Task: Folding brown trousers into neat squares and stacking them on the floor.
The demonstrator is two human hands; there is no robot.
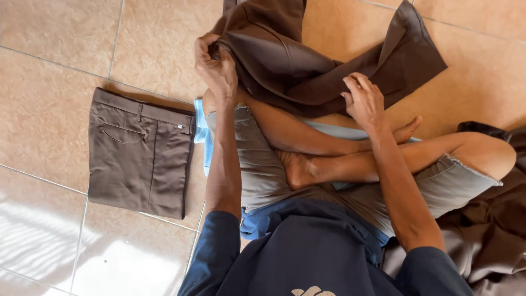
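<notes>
Trousers (323,60) of dark brown cloth lie spread and rumpled on the tiled floor (55,33) in the upper middle of the frame, just above the crossed bare legs of the person sitting there. The left hand (215,63), at the upper centre-left, has its fingers curled tight around a bunched edge of the cloth and lifts it slightly off the floor. The right hand (362,98), to the right of centre, rests on the same garment with its fingers loosely bent and partly spread; whether they pinch the cloth or only press on it cannot be told from this angle. At the left of the frame a second pair of brown trousers (139,153) lies flat, folded into a neat rectangle with waistband and pocket showing, well apart from the hands. A heap of brown cloth (487,235) sits at the lower right edge, beside the person's knee. A strip of light blue cloth (201,129) shows under the legs. Judging by the folded pair beside it, the step in hand looks like the start of a fold: the garment is gripped but still crumpled. A tidy fold calls for the cloth to be pulled flat and its edges lined up first.
</notes>
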